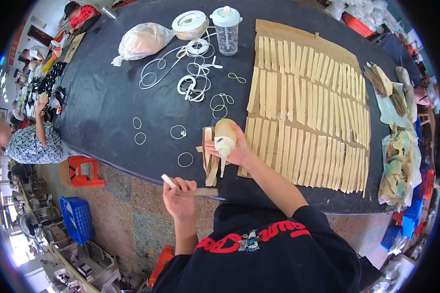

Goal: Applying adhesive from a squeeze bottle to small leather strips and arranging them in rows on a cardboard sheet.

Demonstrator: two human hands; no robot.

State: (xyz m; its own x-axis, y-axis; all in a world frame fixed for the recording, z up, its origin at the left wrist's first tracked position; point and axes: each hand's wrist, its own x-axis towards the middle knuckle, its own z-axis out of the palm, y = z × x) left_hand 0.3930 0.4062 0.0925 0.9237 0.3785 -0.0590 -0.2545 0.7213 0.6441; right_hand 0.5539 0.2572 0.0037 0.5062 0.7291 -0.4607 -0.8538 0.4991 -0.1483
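My right hand (239,149) is closed around a yellowish squeeze bottle (224,131), tilted so that its white-crusted nozzle (222,166) points toward me. Below and to the left, my left hand (181,198) grips a narrow beige strip (206,192); one end sticks out past the thumb, the other reaches right along the table edge. A small pile of similar strips (210,171) lies under and beside the bottle, partly hidden by it. To the right, a cardboard sheet (291,30) carries three rows of beige strips (298,100) laid side by side.
A lidded clear cup (228,36), a plastic bag (144,41), a white roll (189,25) and tangled white cord (190,85) stand farther back. Elastic loops (185,159) lie left of the bottle. Bagged scraps (400,166) line the right edge. A person (36,144) sits at left.
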